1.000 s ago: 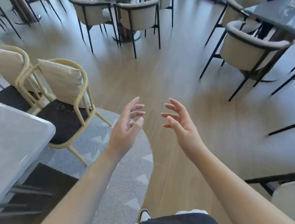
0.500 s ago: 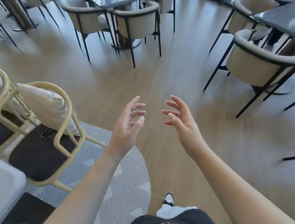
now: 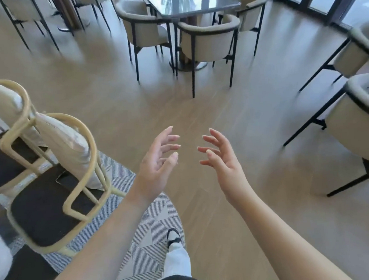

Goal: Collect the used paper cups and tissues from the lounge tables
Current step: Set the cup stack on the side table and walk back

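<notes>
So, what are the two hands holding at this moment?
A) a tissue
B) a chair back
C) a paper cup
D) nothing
D: the left hand and right hand are both raised over the wooden floor, fingers spread and empty.

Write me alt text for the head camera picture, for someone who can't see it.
Two bare, empty hands, the left hand and right hand, are held out with relaxed fingers above a wood floor in a lounge. A dark glossy table ringed by cream armchairs stands ahead, and rattan chairs sit on a patterned rug at left.
</notes>
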The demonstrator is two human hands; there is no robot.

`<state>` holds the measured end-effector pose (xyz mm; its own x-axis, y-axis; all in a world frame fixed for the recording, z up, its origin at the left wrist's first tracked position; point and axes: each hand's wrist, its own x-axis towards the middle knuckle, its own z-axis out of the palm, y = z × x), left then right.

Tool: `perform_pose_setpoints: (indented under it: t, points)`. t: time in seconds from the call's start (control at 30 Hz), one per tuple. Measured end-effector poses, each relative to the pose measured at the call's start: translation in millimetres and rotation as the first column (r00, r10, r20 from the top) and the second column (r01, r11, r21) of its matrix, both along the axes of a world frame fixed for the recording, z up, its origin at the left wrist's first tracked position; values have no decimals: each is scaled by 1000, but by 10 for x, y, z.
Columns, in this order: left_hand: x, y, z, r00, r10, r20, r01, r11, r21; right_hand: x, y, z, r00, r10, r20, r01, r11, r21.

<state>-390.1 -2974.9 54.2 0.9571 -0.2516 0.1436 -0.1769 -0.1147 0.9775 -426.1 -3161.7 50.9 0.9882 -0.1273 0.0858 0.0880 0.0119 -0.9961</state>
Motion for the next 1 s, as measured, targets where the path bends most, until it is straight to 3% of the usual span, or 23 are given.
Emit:
perform_pose_setpoints:
  t: [0.43, 0.7, 1.0]
  points:
    - [2088, 207, -7, 993, 116, -15, -116, 993, -24, 2213, 270, -131, 992, 121, -43, -123, 990, -66]
    - [3166, -152, -162, 992, 108, -71, -108, 994, 12, 3518, -67, -233, 988, 139, -65, -143, 989, -49]
    - [4640, -406, -51, 964, 263, -37, -261, 964, 46, 5257, -475, -135, 967, 251, -29, -252, 967, -29]
